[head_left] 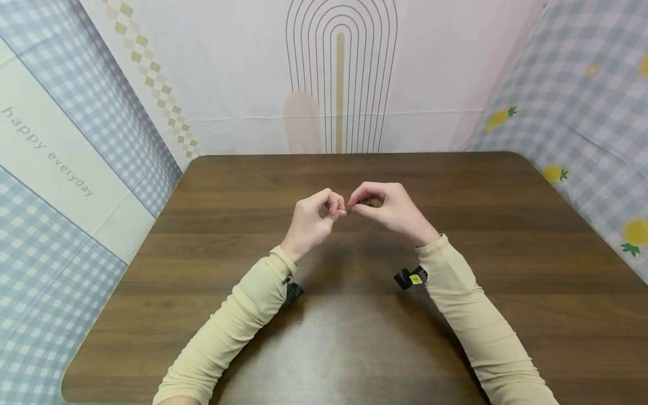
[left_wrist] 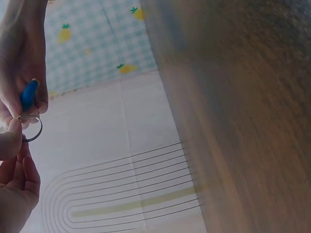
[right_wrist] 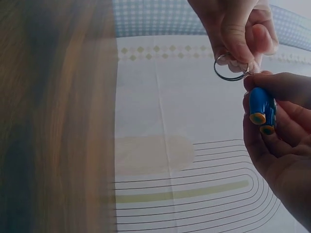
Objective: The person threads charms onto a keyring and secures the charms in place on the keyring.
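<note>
Both hands meet in the air over the table, around a small keychain. Its split key ring [right_wrist: 228, 79] is round, silver metal, and the left hand [head_left: 310, 224] pinches one side of it between thumb and fingertips. The right hand [head_left: 392, 208] pinches the keychain close to the ring's joint. Below that pinch hangs a glossy blue charm [right_wrist: 259, 102] with two leg-like parts ending in orange and green, partly hidden by the right fingers. In the left wrist view the blue charm [left_wrist: 29, 95] lies against the right palm. The exact joint is covered by fingertips.
A dark brown wooden table [head_left: 228, 185] spreads under both arms. Patterned cloths hang behind and at both sides, among them a white cloth [head_left: 243, 73] with an arch print. A tiny speck [head_left: 299, 322] lies on the table near the left forearm.
</note>
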Demonstrator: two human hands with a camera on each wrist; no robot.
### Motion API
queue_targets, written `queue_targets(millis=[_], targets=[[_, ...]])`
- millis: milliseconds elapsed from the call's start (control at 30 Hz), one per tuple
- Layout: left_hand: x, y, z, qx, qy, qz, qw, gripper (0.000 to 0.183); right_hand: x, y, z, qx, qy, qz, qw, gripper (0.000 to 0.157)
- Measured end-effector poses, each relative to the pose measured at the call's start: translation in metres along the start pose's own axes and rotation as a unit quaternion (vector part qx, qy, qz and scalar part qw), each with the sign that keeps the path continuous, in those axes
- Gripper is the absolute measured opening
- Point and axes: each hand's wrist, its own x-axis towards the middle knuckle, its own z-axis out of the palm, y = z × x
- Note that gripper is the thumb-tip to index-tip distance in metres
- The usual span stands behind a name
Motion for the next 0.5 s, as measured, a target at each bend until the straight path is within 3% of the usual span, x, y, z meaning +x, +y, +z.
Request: queue_targets(millis=[133, 500], targets=[[-0.003, 0.001, -0.002, 0.005, -0.002, 0.019, 0.9998, 0.029, -0.002, -0.002, 0.004, -0.003, -0.001, -0.002, 1.0, 0.006], [-0.014, 0.004, -0.008, 0.005, -0.006, 0.027, 0.9996, 0.03, -0.009, -0.011, 0.014, 0.007, 0.011, -0.006, 1.0, 0.006]])
